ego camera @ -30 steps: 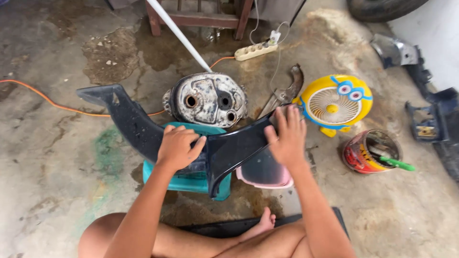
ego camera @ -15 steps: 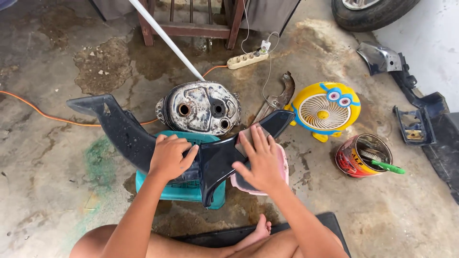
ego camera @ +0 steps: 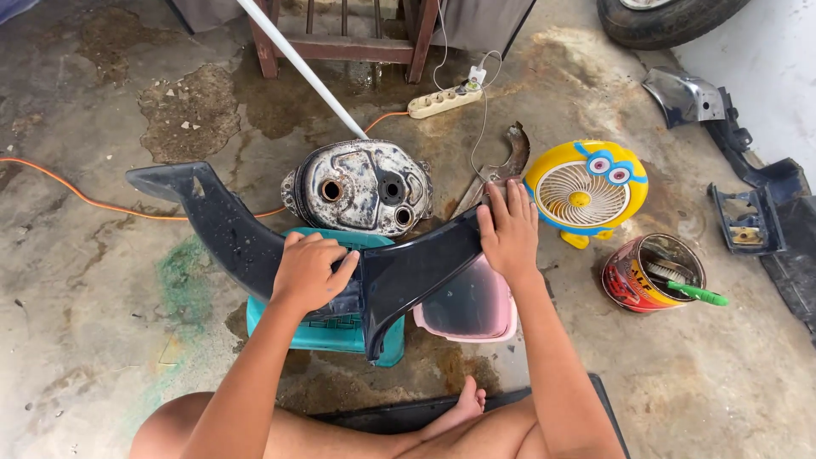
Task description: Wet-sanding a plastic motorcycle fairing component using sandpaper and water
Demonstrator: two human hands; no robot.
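A dark blue curved plastic body panel [ego camera: 229, 234] lies across a teal plastic stool [ego camera: 340, 331] in front of me. My left hand [ego camera: 310, 270] presses flat on the panel's middle. Fingers together, my right hand [ego camera: 510, 229] rests palm down on the panel's right tip. Beneath that tip stands a pink plastic tub [ego camera: 472, 308]. Just beyond the panel sits a worn grey metal tank [ego camera: 361, 187] with round holes in it.
A yellow cartoon-faced fan [ego camera: 586, 191] and an open tin [ego camera: 650, 274] holding a green-handled brush stand at right. An orange cable [ego camera: 76, 197], a power strip [ego camera: 442, 100], a white pipe [ego camera: 293, 59] and dark plastic parts [ego camera: 748, 217] lie around on stained concrete.
My right hand slid back along the panel toward its right tip after moving inward half a second ago. My left hand stayed pressed on the middle. The view shifted slightly.
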